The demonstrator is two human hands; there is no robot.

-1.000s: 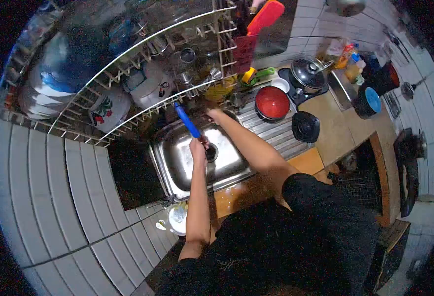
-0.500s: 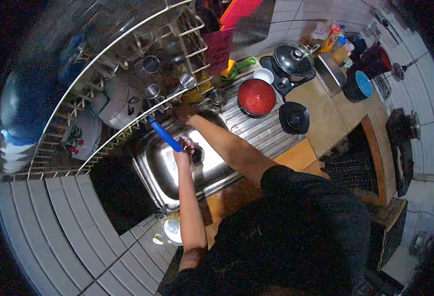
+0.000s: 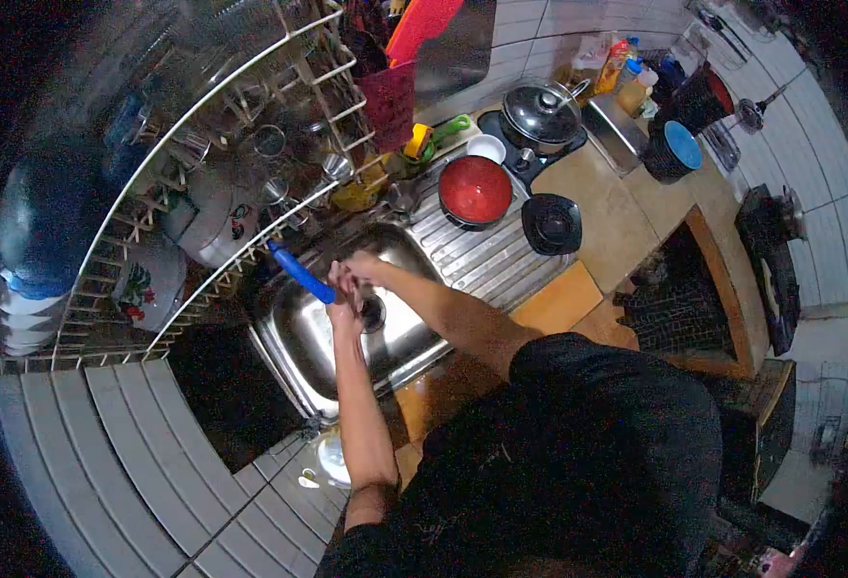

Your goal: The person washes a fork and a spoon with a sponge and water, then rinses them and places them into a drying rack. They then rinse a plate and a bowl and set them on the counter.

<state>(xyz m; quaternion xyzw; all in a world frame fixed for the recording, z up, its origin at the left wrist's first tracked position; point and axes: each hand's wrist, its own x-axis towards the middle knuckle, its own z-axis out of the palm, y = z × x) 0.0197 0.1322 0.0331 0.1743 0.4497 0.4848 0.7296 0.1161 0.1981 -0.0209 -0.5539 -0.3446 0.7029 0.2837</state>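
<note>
Over the steel sink (image 3: pixel 300 361) my two hands are close together and seem to touch. My left hand (image 3: pixel 345 301) is beside the lower end of a blue hose (image 3: pixel 303 273), its fingers pointing up and apart, with nothing visible in them. My right hand (image 3: pixel 364 268) reaches in from the right, its fingers loosely bent toward the left hand's fingers. I see no object in it, though the fingers partly overlap. The round drain (image 3: pixel 373 313) lies just below the hands.
A red bowl (image 3: pixel 476 191), a black square dish (image 3: pixel 552 224) and a white bowl (image 3: pixel 486 147) stand right of the sink. Behind them is a lidded pot (image 3: pixel 541 114). A wire dish rack (image 3: pixel 214 281) with dishes hangs over the sink's left and back.
My right hand has come from the back of the sink down to my left hand. My left hand's fingers have risen toward it. The view has shifted slightly.
</note>
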